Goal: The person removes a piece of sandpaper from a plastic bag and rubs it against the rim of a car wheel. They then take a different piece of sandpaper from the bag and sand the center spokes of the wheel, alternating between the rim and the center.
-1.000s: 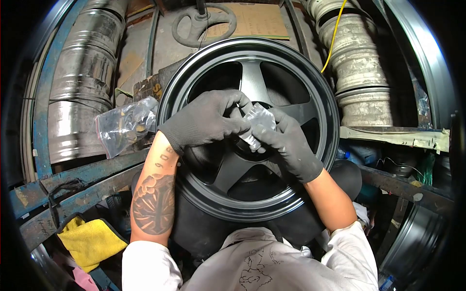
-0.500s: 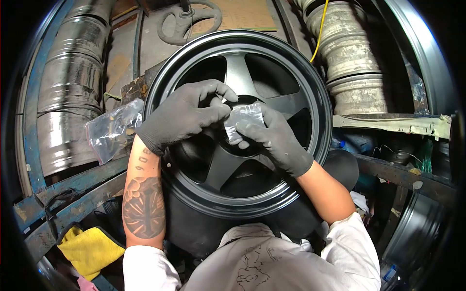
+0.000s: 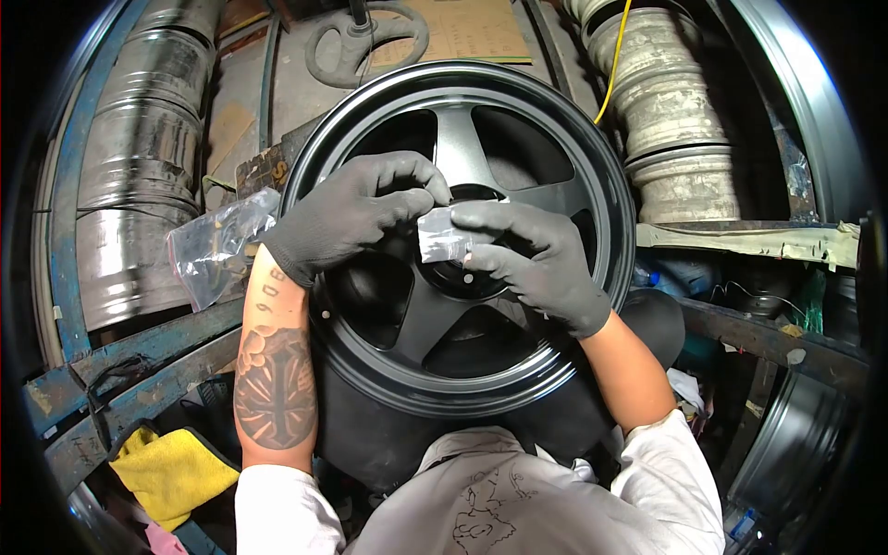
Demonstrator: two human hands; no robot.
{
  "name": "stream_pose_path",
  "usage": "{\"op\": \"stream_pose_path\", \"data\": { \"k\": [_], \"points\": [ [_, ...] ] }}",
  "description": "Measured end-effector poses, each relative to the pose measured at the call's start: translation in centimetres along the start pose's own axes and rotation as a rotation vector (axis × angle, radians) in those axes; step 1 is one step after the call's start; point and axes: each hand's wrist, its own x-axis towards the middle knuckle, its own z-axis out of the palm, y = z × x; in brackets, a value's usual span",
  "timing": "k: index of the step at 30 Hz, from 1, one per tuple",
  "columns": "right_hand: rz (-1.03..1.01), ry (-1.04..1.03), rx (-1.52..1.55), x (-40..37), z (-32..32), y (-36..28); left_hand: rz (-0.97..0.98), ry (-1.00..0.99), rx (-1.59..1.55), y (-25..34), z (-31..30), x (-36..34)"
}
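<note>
Fingers of the grey-gloved left hand [image 3: 347,215] and right hand [image 3: 538,261] pinch a small clear plastic packet [image 3: 441,240] between their tips, above a matte black five-spoke wheel [image 3: 460,148]. Slippery plastic may escape the gloves and fall between spokes.

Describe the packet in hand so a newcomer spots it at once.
Find the black five-spoke wheel before the person. Over its hub, left hand and right hand pinch a small clear packet. The larger plastic bag left of the wheel is in no hand.
</note>
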Motion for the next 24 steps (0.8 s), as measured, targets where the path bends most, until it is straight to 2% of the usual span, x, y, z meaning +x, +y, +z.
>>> {"op": "stream_pose_path", "data": {
  "k": [1, 4, 8, 9, 12, 13, 16, 17, 20, 24],
  "points": [
    [0.009, 0.036, -0.010, 0.0, 0.1, 0.0, -0.005, -0.002, 0.007, -0.3, 0.1, 0.1],
    [-0.068, 0.130, -0.289, 0.3, 0.1, -0.3, -0.020, -0.001, 0.022, -1.0, 0.8, 0.5],
    [-0.118, 0.147, -0.446, 0.3, 0.0, -0.5, -0.010, -0.002, 0.016, -0.8, 1.3, 0.7],
    [-0.094, 0.149, -0.402, 0.3, 0.1, -0.7, -0.007, -0.008, 0.027, -0.9, 1.2, 0.6],
    [-0.201, 0.278, -0.577, 0.2, 0.1, -0.4, 0.054, -0.034, 0.010, -1.7, 1.4, 0.8],
    [-0.230, 0.291, -0.577, 0.3, 0.0, -0.2, 0.083, -0.044, -0.005, -1.7, 1.6, 0.8],
    [-0.314, 0.329, -0.581, 1.0, -0.6, 0.6, -0.072, -0.152, -0.274, -0.7, 2.5, 0.5],
    [-0.279, 0.322, -0.517, 1.1, -0.6, 0.6, -0.069, -0.170, -0.287, -1.3, 2.7, 0.6],
    [-0.169, 0.259, -0.382, 0.9, -0.3, 0.9, -0.096, -0.208, -0.253, -2.0, 3.1, 1.2],
    [-0.120, 0.364, -0.368, 1.2, 0.1, 0.5, 0.056, -0.108, -0.101, -2.5, 3.1, 1.6]
  ]
}}
